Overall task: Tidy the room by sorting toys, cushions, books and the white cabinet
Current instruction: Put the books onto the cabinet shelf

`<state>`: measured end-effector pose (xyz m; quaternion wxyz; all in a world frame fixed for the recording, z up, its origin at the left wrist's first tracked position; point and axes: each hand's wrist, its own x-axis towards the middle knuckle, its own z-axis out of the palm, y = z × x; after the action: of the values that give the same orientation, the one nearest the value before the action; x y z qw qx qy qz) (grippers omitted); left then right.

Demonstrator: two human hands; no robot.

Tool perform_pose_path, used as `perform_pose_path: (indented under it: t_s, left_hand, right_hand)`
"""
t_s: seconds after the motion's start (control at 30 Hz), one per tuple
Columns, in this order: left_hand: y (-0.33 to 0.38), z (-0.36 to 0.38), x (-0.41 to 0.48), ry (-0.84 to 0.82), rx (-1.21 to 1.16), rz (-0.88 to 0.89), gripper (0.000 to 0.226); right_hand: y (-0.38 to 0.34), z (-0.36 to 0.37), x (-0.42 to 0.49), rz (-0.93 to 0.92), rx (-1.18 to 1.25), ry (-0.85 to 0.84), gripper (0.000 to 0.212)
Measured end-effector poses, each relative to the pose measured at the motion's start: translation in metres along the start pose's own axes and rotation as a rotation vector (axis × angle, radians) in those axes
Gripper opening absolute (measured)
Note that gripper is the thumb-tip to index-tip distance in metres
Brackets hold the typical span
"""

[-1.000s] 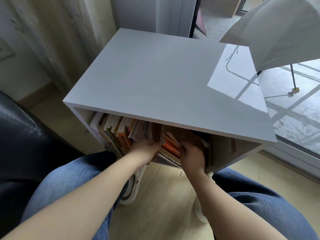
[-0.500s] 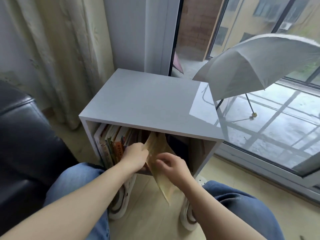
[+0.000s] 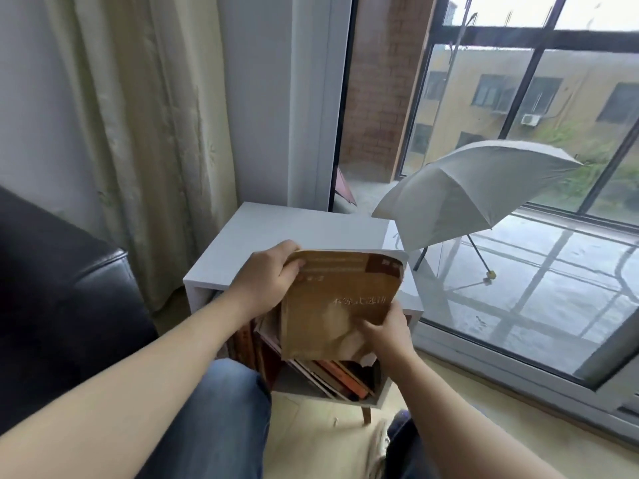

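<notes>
Left hand (image 3: 268, 283) gripping the top left corner of a brown paperback book (image 3: 337, 302), right hand (image 3: 389, 335) pinching its lower right edge, held above the white cabinet (image 3: 242, 243) front edge, more books (image 3: 332, 375) leaning inside

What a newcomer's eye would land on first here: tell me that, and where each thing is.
First, the brown book held up at centre: the left hand grips its top left corner, the right hand its lower right edge. Behind it stands the white cabinet, more books leaning inside; at right, beyond the window, sits an open grey umbrella.
</notes>
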<state>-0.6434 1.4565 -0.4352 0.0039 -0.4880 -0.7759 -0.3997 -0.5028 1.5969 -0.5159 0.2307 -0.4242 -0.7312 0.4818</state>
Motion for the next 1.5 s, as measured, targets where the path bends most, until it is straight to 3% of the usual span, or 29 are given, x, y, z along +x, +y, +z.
perform_pose_path:
  t_s: [0.13, 0.23, 0.27, 0.33, 0.43, 0.53, 0.63, 0.77, 0.9, 1.0, 1.07, 1.13, 1.2, 1.33, 1.43, 1.5]
  left_hand:
    - [0.015, -0.003, 0.030, 0.157, -0.158, -0.122, 0.008]
    - [0.021, -0.001, 0.057, 0.378, 0.141, -0.215, 0.040]
    - [0.019, 0.004, 0.066, 0.371, 0.258, -0.187, 0.049]
    - [0.013, 0.018, 0.076, 0.191, 0.305, -0.123, 0.056]
    - [-0.003, 0.046, 0.081, -0.209, 0.079, -0.197, 0.061]
    - [-0.018, 0.065, 0.078, -0.400, -0.112, -0.370, 0.052]
    - [-0.034, 0.078, 0.082, -0.357, -0.255, -0.538, 0.052]
    - [-0.037, 0.081, 0.095, -0.326, -0.578, -0.605, 0.061]
    - [-0.044, 0.081, 0.104, -0.260, -0.411, -0.504, 0.038]
    - [-0.058, 0.081, 0.107, -0.155, -0.233, -0.481, 0.015]
    - [-0.066, 0.083, 0.104, -0.132, -0.262, -0.499, 0.015]
    - [-0.069, 0.083, 0.101, -0.106, -0.427, -0.550, 0.018]
    - [-0.075, 0.075, 0.098, -0.042, -0.736, -0.662, 0.017]
    - [-0.110, 0.053, 0.084, 0.191, -1.262, -0.831, 0.024]
    - [-0.118, 0.049, 0.079, 0.232, -1.461, -0.868, 0.027]
    - [-0.110, 0.051, 0.081, 0.254, -1.473, -0.857, 0.024]
  right_hand:
    - [-0.012, -0.015, 0.009, -0.073, 0.181, 0.014, 0.019]
    - [-0.030, -0.018, 0.023, -0.127, 0.253, 0.046, 0.022]
    - [-0.036, -0.017, 0.031, -0.121, 0.258, 0.055, 0.021]
    - [-0.044, -0.014, 0.045, -0.079, 0.270, 0.072, 0.019]
    - [-0.047, -0.006, 0.067, 0.075, 0.443, 0.002, 0.018]
    - [-0.045, 0.001, 0.078, 0.222, 0.641, -0.101, 0.029]
    - [-0.041, 0.008, 0.084, 0.256, 0.709, -0.157, 0.027]
    - [-0.049, 0.016, 0.096, 0.080, 0.638, -0.244, 0.017]
    - [-0.037, 0.030, 0.102, -0.048, 0.384, -0.216, 0.014]
    - [-0.031, 0.036, 0.106, -0.032, 0.278, -0.252, 0.016]
    - [-0.035, 0.034, 0.113, 0.011, 0.286, -0.283, 0.018]
    - [-0.038, 0.031, 0.119, 0.058, 0.318, -0.267, 0.015]
    - [-0.040, 0.028, 0.122, 0.114, 0.380, -0.220, 0.025]
    - [-0.036, 0.026, 0.123, 0.182, 0.365, -0.199, 0.021]
    - [-0.034, 0.029, 0.125, 0.178, 0.266, -0.163, 0.018]
    - [-0.033, 0.030, 0.126, 0.176, 0.249, -0.152, 0.020]
